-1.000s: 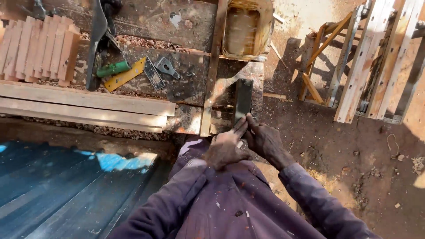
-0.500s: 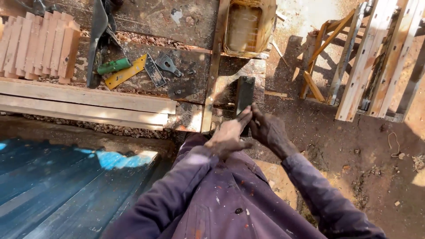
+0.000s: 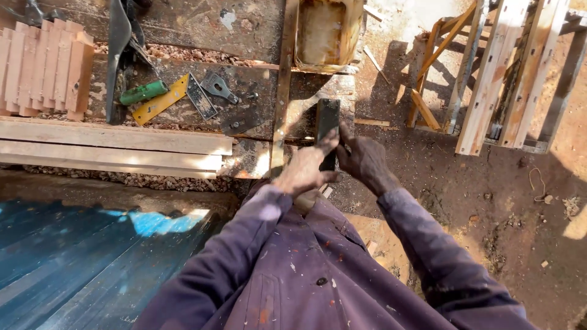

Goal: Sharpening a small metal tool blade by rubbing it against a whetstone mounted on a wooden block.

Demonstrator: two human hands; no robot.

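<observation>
1. Centrally, we see both hands closed on a dark, flat rectangular metal bar (image 3: 327, 125) that stands on end at the near edge of the worn wooden workbench (image 3: 183, 24); the left hand (image 3: 304, 170) grips its lower part from the side, the right hand (image 3: 361, 160) clasps it from the other side, fingers curled round.
2. We judge a slip the main risk: the bar's lower end is hidden behind the hands, so we cannot tell how it is seated, and a tilt could pinch the fingers against the narrow upright wooden strip (image 3: 282, 91) just beside it.
3. Loose items lie near on the bench: a yellow flat metal square (image 3: 160, 101), a green-handled tool (image 3: 142, 93) and small grey metal plates (image 3: 217, 85). A jolt to the bench could, we think, shake them off.
4. Pale stacked planks (image 3: 116, 145) rest along the bench front, well apart from the hands.
</observation>
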